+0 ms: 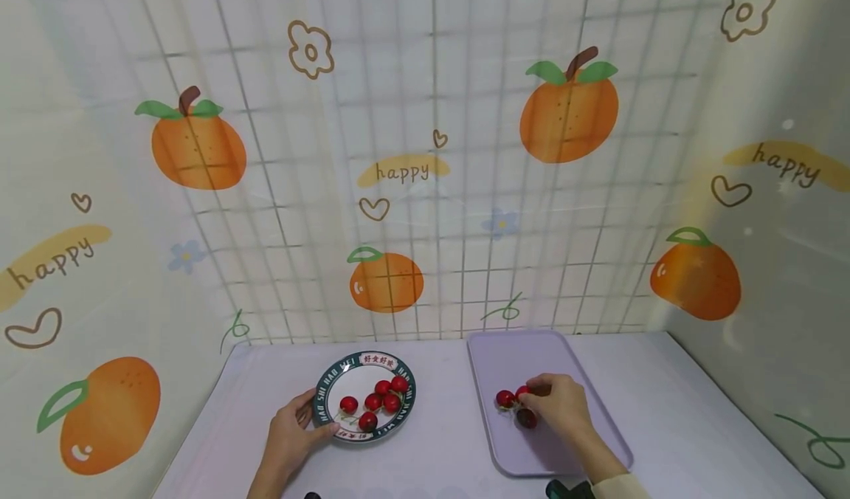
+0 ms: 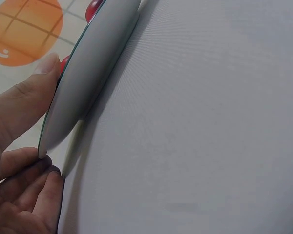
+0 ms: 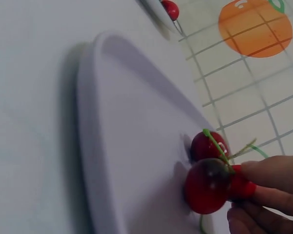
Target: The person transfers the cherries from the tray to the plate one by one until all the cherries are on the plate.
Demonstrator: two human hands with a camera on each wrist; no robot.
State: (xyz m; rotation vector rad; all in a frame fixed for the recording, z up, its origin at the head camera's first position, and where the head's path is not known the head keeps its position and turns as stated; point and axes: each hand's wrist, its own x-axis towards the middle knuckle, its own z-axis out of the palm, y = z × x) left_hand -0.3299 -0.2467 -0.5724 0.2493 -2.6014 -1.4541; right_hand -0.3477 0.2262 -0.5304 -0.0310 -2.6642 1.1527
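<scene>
My left hand (image 1: 288,436) holds the near-left rim of a round plate (image 1: 322,399), thumb on the rim and fingers at its edge. The plate is white with a dark green patterned border and carries several red cherries (image 1: 373,401). My right hand (image 1: 561,407) is over a lilac tray (image 1: 531,359), pinching a red cherry (image 3: 241,183) between thumb and fingers. Two more cherries lie close against it on the tray: a bright red one (image 1: 505,398) and a darker one (image 1: 527,418). Green stems show among them in the right wrist view.
Both plate and tray stand on a pale table (image 1: 438,425), with a gap between them. Behind rises a curtain (image 1: 458,211) printed with oranges, over a wire grid. A dark object (image 1: 569,489) shows at the bottom edge by my right forearm.
</scene>
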